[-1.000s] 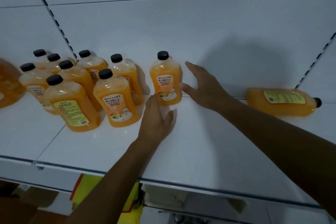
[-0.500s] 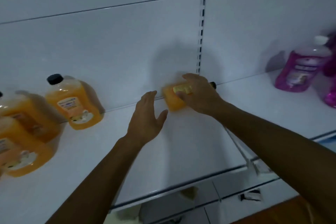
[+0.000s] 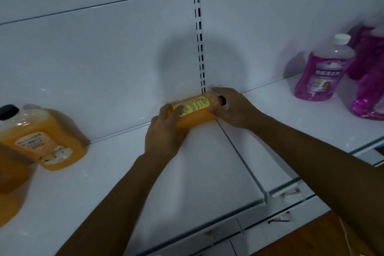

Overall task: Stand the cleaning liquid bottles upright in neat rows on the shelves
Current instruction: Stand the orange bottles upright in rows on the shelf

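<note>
An orange cleaning-liquid bottle (image 3: 196,111) with a black cap lies on its side at the back of the white shelf (image 3: 207,172), cap pointing right, yellow label up. My left hand (image 3: 164,131) grips its base end, fingers curled over the top. My right hand (image 3: 230,106) grips its neck end, next to the cap. Another orange bottle (image 3: 44,139) with a black cap stands upright at the left. Part of one more orange bottle (image 3: 10,176) shows at the left edge.
Purple bottles stand on the neighbouring shelf at the right: one with a white cap (image 3: 324,70) and others (image 3: 369,83) behind and beside it. A slotted upright (image 3: 199,33) runs up the back wall. The shelf joint (image 3: 243,162) runs toward the front edge.
The view has swung right, away from the group of orange bottles. My right hand reached the lying bottle first, then my left hand came across and took hold of its base end.
</note>
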